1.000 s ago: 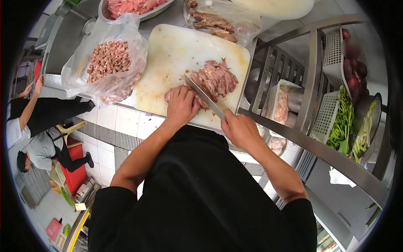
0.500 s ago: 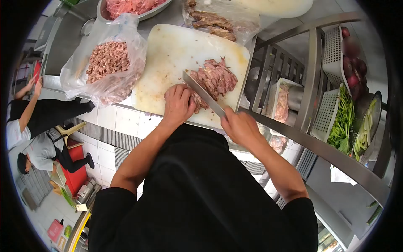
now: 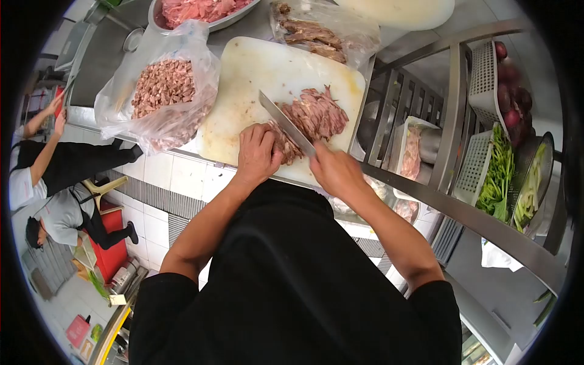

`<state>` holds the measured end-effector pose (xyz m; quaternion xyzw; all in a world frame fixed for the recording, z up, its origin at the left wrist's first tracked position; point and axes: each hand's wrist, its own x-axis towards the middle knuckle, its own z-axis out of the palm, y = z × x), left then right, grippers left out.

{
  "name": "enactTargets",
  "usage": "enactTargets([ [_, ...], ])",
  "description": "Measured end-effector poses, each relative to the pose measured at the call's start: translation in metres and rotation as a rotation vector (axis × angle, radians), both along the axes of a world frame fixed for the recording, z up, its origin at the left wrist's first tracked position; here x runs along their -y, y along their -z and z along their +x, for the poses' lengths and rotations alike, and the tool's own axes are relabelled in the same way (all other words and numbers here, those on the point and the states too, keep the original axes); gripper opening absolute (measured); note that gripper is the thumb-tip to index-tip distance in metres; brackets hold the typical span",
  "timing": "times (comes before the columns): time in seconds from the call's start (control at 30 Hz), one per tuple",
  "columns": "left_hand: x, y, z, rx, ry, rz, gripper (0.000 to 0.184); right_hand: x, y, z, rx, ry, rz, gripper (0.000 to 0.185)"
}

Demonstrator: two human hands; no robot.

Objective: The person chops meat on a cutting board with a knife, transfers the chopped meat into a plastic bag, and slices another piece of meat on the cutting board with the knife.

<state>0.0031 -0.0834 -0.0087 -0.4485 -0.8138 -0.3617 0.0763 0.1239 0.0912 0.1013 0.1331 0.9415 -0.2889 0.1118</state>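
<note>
My right hand point(image 3: 334, 171) is wrapped round the handle of a knife point(image 3: 287, 125), whose long blade slants up and to the left across the meat. Curled fingers of my left hand point(image 3: 257, 149) press a piece of cooked meat point(image 3: 287, 146) against the white cutting board point(image 3: 243, 76), just left of the blade. Most of that piece is hidden under the hand and blade. On the blade's right side lies a pile of sliced meat point(image 3: 319, 114). A clear plastic bag of diced meat point(image 3: 163, 90) stands left of the board.
Behind the board are a bag of long dark meat pieces point(image 3: 313, 33) and a bowl of raw meat point(image 3: 204, 12). A metal rack point(image 3: 453, 121) at right holds green vegetables point(image 3: 496, 176) and red onions point(image 3: 514, 100). Two people point(image 3: 64, 219) are at the far left.
The knife has shifted slightly left, toward my left hand, with its tip higher. My left hand stays on the meat. The whole view has shifted a little.
</note>
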Motion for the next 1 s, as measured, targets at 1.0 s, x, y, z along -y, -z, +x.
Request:
enactTargets([
  [1.0, 0.018, 0.001, -0.015, 0.021, -0.029, -0.108, 0.044, 0.022, 0.043, -0.026, -0.02, 0.063, 0.02, 0.022],
])
